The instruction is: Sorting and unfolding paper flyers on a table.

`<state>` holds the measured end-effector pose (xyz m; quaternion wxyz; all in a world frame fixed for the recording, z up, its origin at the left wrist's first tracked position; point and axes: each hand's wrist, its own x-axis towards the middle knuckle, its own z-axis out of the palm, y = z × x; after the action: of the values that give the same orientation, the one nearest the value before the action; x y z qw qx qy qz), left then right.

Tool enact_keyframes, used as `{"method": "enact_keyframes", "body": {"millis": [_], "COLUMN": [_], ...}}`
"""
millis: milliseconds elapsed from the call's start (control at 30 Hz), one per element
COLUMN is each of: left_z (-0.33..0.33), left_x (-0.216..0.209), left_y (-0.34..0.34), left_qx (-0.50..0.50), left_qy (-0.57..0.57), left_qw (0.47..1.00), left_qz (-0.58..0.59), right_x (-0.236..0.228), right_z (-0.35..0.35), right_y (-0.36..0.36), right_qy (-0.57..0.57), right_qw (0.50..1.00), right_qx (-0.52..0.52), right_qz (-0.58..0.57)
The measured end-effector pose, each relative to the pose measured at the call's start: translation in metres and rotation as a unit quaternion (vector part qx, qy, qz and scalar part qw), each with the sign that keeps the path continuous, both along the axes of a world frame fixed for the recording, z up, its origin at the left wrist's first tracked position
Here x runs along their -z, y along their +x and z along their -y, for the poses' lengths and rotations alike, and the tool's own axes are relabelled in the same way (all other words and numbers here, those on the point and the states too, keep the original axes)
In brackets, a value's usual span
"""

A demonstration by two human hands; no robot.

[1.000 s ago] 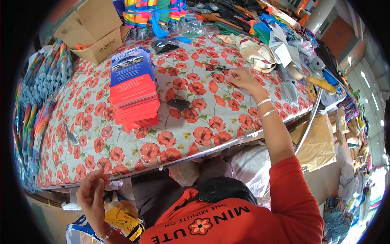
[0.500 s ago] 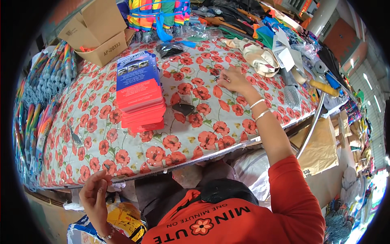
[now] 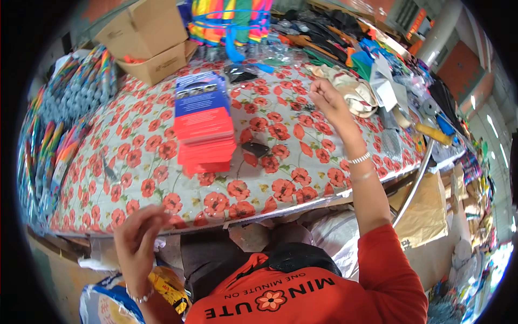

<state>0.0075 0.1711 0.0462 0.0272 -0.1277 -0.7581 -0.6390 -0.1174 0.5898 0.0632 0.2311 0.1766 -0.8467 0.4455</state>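
Here, seen from above, a person in a red shirt sits at a counter (image 3: 253, 202) covered in a red-poppy pattern. Their two hands are well apart. The right hand (image 3: 330, 100) hovers over the far part of the counter, fingers curled toward the thumb; whether something small is pinched there, I cannot tell. Just beside it lie some small dark pieces (image 3: 302, 106), with a crumpled cream cloth (image 3: 356, 94) beyond. The left hand (image 3: 139, 232), blurred, is at the front edge, fingers loosely bent, thumb apart, nothing visible in it.

Between the hands stands a stack of blue-and-red cards (image 3: 204, 113), with a dark flat piece (image 3: 255, 149) to its right. Behind are an open cardboard box (image 3: 156, 65) and a rainbow-coloured bundle (image 3: 229, 24).

The likeliest trouble is losing the small dark pieces: they are slight, the pattern is busy, and a brush of the fingers could push them under the cream cloth. The stack's lower cards jut toward the person, so a passing forearm might skew it. Anything let go by the left hand could drop off the edge.
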Motion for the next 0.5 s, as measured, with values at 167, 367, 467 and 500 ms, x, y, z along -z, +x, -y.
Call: {"method": "enact_keyframes", "body": {"millis": [167, 367, 467, 500], "left_z": [-0.062, -0.059, -0.056, -0.062], "left_x": [-0.029, -0.032, -0.015, -0.013], "left_y": [-0.030, -0.136, -0.203, -0.218], "left_qx": [0.109, -0.134, -0.239, -0.211], "left_qy": [0.015, 0.074, -0.030, -0.101], "left_qw": [0.987, 0.951, 0.936, 0.948], "left_qz": [-0.116, -0.269, -0.257, -0.214], "right_x": [-0.058, -0.061, -0.053, -0.054], "right_z": [0.108, 0.138, 0.139, 0.140], "right_y": [0.075, 0.080, 0.075, 0.077], "right_qy": [-0.009, 0.016, 0.011, 0.014], "right_qw": [0.995, 0.990, 0.994, 0.994], "right_qx": [-0.097, -0.139, -0.107, -0.106], "right_qz": [0.025, -0.033, -0.037, -0.040]}}
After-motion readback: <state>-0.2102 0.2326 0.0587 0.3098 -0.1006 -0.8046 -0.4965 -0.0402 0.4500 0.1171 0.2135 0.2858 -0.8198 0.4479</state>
